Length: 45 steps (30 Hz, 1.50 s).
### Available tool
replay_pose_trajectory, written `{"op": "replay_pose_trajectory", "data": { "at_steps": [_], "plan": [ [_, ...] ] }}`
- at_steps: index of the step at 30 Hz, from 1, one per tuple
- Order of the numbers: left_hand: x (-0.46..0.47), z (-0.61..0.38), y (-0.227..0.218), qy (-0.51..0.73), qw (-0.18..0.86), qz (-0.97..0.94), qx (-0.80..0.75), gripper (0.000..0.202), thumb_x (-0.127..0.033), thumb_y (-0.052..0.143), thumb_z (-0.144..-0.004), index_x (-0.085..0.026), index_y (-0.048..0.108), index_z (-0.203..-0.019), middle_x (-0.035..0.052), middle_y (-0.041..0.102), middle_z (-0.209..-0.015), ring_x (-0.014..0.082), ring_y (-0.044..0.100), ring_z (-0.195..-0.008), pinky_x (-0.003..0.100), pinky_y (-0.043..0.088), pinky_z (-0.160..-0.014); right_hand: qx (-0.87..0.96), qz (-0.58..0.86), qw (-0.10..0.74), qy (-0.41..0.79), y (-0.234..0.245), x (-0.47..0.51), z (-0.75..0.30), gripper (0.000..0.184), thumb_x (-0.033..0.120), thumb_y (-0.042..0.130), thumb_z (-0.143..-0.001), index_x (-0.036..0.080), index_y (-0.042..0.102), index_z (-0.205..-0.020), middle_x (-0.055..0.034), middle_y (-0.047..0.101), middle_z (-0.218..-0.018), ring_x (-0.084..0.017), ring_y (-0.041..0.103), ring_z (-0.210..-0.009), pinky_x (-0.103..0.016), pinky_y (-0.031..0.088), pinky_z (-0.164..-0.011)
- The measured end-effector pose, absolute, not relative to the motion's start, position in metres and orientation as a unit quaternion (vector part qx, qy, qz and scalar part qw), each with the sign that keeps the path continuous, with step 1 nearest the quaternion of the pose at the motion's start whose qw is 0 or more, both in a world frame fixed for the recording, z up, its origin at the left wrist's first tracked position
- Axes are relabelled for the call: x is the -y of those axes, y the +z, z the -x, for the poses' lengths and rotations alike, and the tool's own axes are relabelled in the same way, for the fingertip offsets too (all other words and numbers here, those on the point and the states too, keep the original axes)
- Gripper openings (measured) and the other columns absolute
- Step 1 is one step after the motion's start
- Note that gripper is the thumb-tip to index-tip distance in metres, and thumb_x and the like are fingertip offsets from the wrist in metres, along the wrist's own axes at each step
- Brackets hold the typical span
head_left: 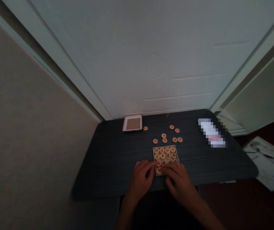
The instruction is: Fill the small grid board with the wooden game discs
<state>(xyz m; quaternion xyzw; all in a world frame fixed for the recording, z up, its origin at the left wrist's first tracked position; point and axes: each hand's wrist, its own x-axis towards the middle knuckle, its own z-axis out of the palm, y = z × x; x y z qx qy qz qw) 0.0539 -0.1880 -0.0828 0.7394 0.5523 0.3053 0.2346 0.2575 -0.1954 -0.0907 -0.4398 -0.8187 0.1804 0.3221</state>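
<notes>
A small square box [165, 152] packed with round wooden chess discs, marked in red and black, sits near the front edge of a dark table [110, 156]. My left hand [141, 179] rests at the box's lower left corner, fingers curled toward the discs. My right hand [178, 182] lies over the box's near row, its fingers extended onto the discs and hiding several of them. Several loose discs [165, 138] lie scattered just beyond the box.
The box's lid [132, 123] lies upside down at the table's back left, one disc [145, 128] beside it. A blurred white item [212, 132] lies at the right. Behind the table stands a white door [156, 57]. Papers [268, 163] lie at lower right.
</notes>
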Motion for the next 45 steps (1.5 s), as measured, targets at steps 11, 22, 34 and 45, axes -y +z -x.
{"op": "replay_pose_trajectory", "data": {
  "at_steps": [11,22,34,45],
  "plan": [
    [0.190,-0.054,-0.080,0.304,0.233,-0.728,-0.568,0.024,-0.034,0.059,-0.098,-0.029,0.070,-0.119,0.0019,0.071,-0.089,0.0196,0.065,-0.085,0.039,0.048,-0.088,0.773,0.498,0.364,0.146,-0.092,0.157,-0.306,0.027,0.017,0.054,-0.093,0.025,0.071,-0.112,-0.0085,0.073,-0.108,-0.026,0.065,-0.103,-0.046,0.052,-0.093],
    [0.187,-0.053,-0.078,0.286,0.239,-0.730,-0.574,0.023,-0.034,0.057,-0.099,-0.030,0.072,-0.117,0.0029,0.073,-0.095,0.0205,0.066,-0.089,0.038,0.049,-0.088,0.779,0.478,0.378,0.149,-0.103,0.141,-0.325,0.031,0.023,0.053,-0.096,0.028,0.070,-0.122,-0.0092,0.068,-0.123,-0.027,0.062,-0.116,-0.049,0.053,-0.101],
    [0.186,-0.053,-0.074,0.261,0.237,-0.747,-0.563,0.030,-0.030,0.053,-0.101,-0.034,0.069,-0.127,0.0054,0.068,-0.108,0.0212,0.063,-0.100,0.039,0.051,-0.093,0.841,0.433,0.285,0.155,-0.092,0.136,-0.315,0.043,0.024,0.058,-0.097,0.036,0.062,-0.138,-0.0050,0.036,-0.163,-0.034,0.036,-0.147,-0.060,0.041,-0.113],
    [0.163,-0.061,-0.076,0.256,0.157,-0.782,-0.546,0.035,-0.023,0.049,-0.102,-0.036,0.068,-0.128,0.0011,0.034,-0.162,0.0305,0.034,-0.143,0.056,0.038,-0.116,0.835,0.443,0.281,0.165,-0.093,0.135,-0.313,0.045,0.026,0.056,-0.098,0.034,0.059,-0.142,-0.0046,0.035,-0.164,-0.033,0.033,-0.148,-0.059,0.040,-0.115]
  ]
}}
